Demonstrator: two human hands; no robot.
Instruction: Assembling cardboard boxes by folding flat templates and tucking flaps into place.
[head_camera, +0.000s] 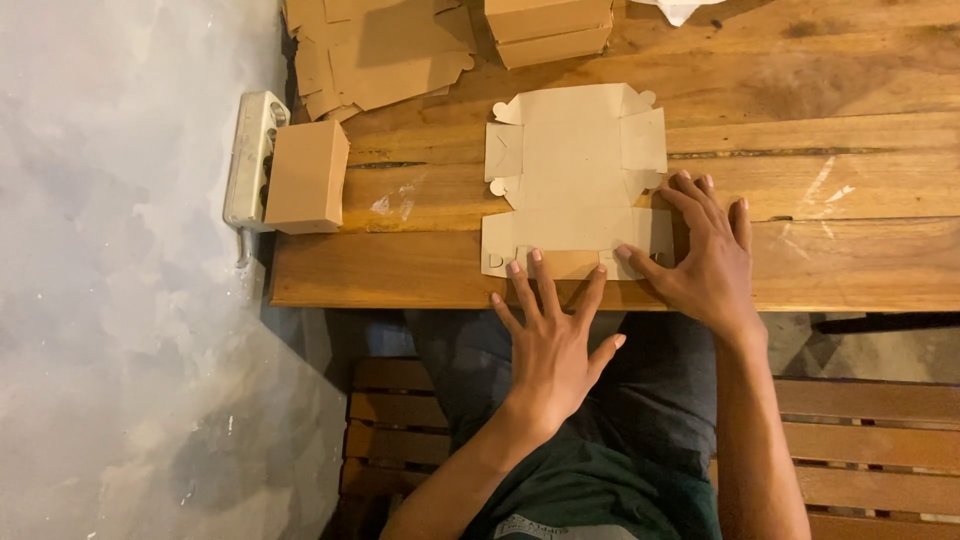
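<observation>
1. The fingers of the left hand (553, 345) spread wide and flat, gripping nothing; the fingertips press on the near edge of a flat, unfolded pale-brown cardboard box blank (572, 180), while the palm hangs past the table's front edge, above the person's lap.

2. The right hand (706, 258) lies palm down, fingers open and fanned, closed on nothing; its thumb and forefinger rest on the blank's near right flap, the other fingers on the bare wood just beside it.

3. The box blank lies flat on the worn brown plank table (850, 150), near the front edge and directly ahead of the person; its notched side flaps spread left and right; the two hands touch only its near strip.

4. To the left, well apart from the hands, a small closed brown cardboard box (306, 176) sits at the table's left end; a white power strip (251, 155) lies against it, overhanging the table's edge beside the pale grey wall (120, 250).

5. At the far edge, a loose stack of flat brown cardboard blanks (385, 50) lies at left; two stacked folded brown boxes (550, 30) stand just behind the blank.

6. Below the table, the person sits on a slatted wooden bench (880, 430), in dark trousers and a dark green shirt.
</observation>
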